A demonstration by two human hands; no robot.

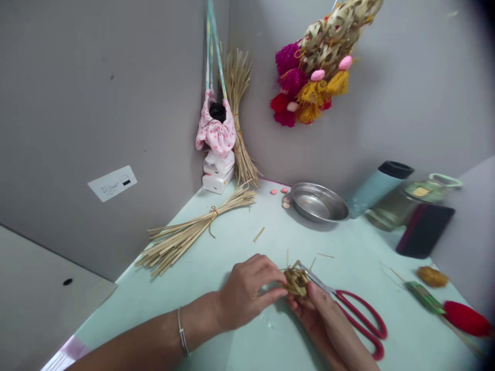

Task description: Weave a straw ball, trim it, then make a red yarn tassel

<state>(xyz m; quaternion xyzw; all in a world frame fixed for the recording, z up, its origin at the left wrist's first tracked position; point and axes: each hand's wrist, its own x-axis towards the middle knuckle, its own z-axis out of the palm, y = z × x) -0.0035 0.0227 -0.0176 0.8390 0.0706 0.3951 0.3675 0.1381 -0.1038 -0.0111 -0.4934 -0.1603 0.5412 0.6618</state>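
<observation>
A small woven straw ball point(297, 283) is held between my two hands, low over the table. My left hand point(253, 291), with a bracelet on its wrist, pinches the ball's left side between thumb and fingers. From the right, my right hand point(323, 312) grips the ball with its thumb on the near edge; some of its fingers are hidden beneath. Red-handled scissors point(361, 314) lie just behind and right of the ball, blades pointing toward it. Short straw ends stick up around the ball.
A tied straw bundle point(193, 232) lies at left; another straw bundle point(237, 113) leans in the corner. At the back stand a metal bowl point(320, 202), a blue tumbler point(381, 188), a green bottle point(398, 206) and a phone point(425, 230). Green thread point(425, 297) and red yarn point(467, 318) lie right.
</observation>
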